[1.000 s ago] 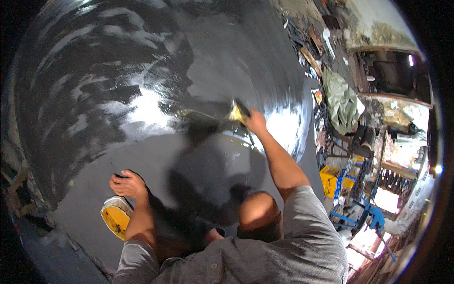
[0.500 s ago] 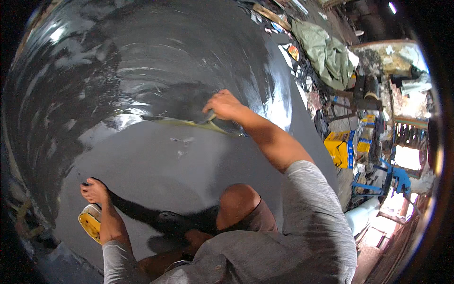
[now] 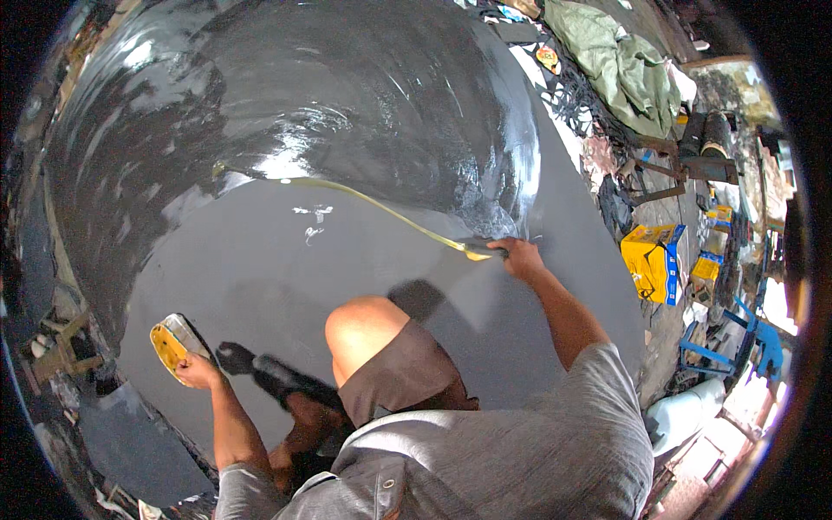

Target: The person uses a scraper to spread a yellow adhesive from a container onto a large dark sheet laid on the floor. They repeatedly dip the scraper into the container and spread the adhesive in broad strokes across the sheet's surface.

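Note:
My left hand [image 3: 198,371] grips the end of a shallow plastic tub [image 3: 170,348], yellow inside with a whitish wall, held above the dull grey sheet [image 3: 286,277]. On the right, my arm is stretched out and my right hand [image 3: 519,257] is closed on a flat dark tool [image 3: 487,247] with a yellowish edge; its kind is not clear. The tool rests at the border of a glossy black wet-looking coat [image 3: 364,121]. From it a thin yellowish line [image 3: 373,203] curves leftward along that border.
I squat on the sheet, my bare knee [image 3: 368,334] in front. Right of the sheet lie a green cloth [image 3: 615,65], a yellow and blue carton [image 3: 652,264], a blue plastic stool [image 3: 754,338] and a white roll [image 3: 686,418]. Wooden pieces [image 3: 65,351] lie at the left edge.
My right hand has swept right and nearer with the tool, and the yellowish line has lengthened. The tub has swung from under my left forearm to beyond my left hand.

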Available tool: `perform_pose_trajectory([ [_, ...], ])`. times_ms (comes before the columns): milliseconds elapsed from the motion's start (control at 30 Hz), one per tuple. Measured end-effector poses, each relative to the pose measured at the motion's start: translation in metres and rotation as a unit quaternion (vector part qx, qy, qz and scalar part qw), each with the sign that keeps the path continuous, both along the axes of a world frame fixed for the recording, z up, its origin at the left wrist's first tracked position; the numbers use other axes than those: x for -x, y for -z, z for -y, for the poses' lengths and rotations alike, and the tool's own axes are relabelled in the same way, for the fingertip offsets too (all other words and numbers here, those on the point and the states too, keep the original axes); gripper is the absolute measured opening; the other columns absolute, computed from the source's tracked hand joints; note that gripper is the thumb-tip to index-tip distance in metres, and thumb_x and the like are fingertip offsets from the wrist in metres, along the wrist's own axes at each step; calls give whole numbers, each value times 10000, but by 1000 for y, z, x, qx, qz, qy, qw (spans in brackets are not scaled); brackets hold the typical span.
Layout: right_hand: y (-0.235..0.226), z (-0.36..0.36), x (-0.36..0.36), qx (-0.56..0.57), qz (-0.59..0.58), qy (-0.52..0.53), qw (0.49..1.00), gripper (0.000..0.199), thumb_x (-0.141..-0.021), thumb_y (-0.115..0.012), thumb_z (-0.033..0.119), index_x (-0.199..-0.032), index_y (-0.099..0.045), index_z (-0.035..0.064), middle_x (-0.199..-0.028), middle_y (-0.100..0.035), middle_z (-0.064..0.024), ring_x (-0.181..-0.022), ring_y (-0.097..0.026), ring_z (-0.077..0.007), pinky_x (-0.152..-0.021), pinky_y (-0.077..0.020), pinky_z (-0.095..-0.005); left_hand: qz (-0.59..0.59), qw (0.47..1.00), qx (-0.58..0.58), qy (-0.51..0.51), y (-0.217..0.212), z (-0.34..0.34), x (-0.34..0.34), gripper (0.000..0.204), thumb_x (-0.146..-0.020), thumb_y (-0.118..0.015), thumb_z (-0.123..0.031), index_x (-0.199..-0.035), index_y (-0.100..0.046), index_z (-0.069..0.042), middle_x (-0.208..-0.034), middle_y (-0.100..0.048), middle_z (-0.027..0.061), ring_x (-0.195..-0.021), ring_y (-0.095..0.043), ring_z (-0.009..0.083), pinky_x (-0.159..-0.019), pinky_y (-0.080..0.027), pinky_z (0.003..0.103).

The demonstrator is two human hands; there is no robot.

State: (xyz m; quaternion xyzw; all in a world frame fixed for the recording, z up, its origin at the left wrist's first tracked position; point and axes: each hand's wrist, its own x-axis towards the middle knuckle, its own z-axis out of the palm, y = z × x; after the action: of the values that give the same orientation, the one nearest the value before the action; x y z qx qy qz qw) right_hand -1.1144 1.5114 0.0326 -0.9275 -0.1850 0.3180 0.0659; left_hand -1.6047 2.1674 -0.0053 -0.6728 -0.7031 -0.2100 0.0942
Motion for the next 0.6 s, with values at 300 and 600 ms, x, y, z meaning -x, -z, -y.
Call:
perform_pose_trajectory([
  [300,21,-5,21,-117,174,41,977,508,-844,-545,8,-1316,-602,188,-1263,-645,-148,-1143,-610,-377,-1004,-478,-465,650,670,273,-234,-15,30,51,561,-863,-668,-462,-1237,-553,-61,-1063,-563,99,-773,-544,202,-779,-556,402],
  [600,14,-17,56,36,142,238,960,489,-867,-659,385,-1175,-637,5,-1051,-678,-299,-1013,-653,-450,-877,-511,-525,711,622,314,-91,13,-6,90,405,-942,-534,-176,-1336,-464,-117,-1110,-594,124,-954,-652,288,-812,-616,472],
])
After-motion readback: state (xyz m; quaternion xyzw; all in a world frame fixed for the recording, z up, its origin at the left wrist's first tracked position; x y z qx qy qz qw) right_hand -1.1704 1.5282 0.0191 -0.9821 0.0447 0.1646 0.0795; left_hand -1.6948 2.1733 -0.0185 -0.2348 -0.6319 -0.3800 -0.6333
